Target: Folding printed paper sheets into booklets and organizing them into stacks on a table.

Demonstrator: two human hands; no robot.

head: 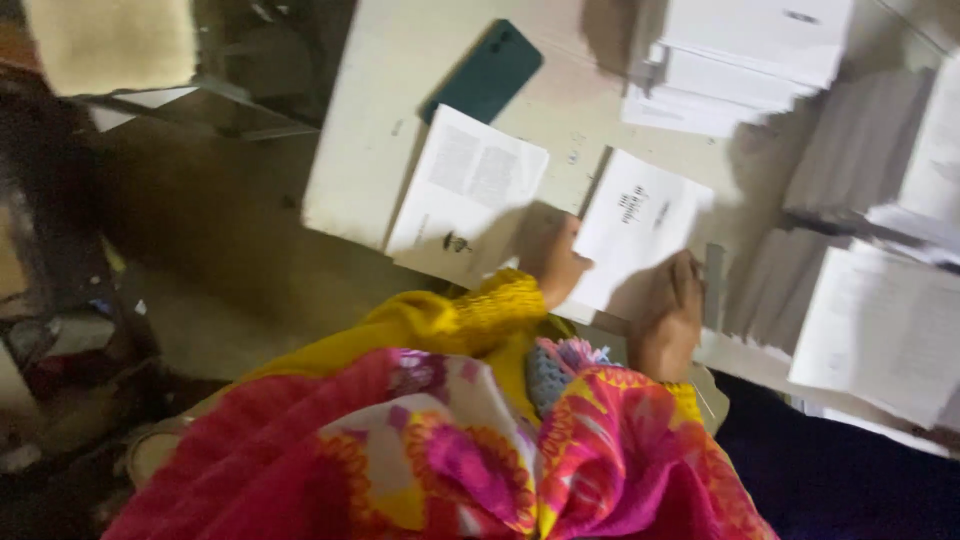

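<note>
My left hand (562,262) grips the left edge of a folded white printed sheet (640,230) that lies on the pale table (380,90). My right hand (670,320) rests on the sheet's lower right corner, fingers pressed down. Left of that sheet lies another printed sheet, opened flat (465,190). My sleeves are yellow, and a pink and yellow patterned cloth covers my lap below.
A dark teal phone (485,70) lies on the table above the open sheet. Stacks of white printed paper (740,55) stand at the top right, and more piles (880,320) fill the right side. The floor at the left is dark and cluttered.
</note>
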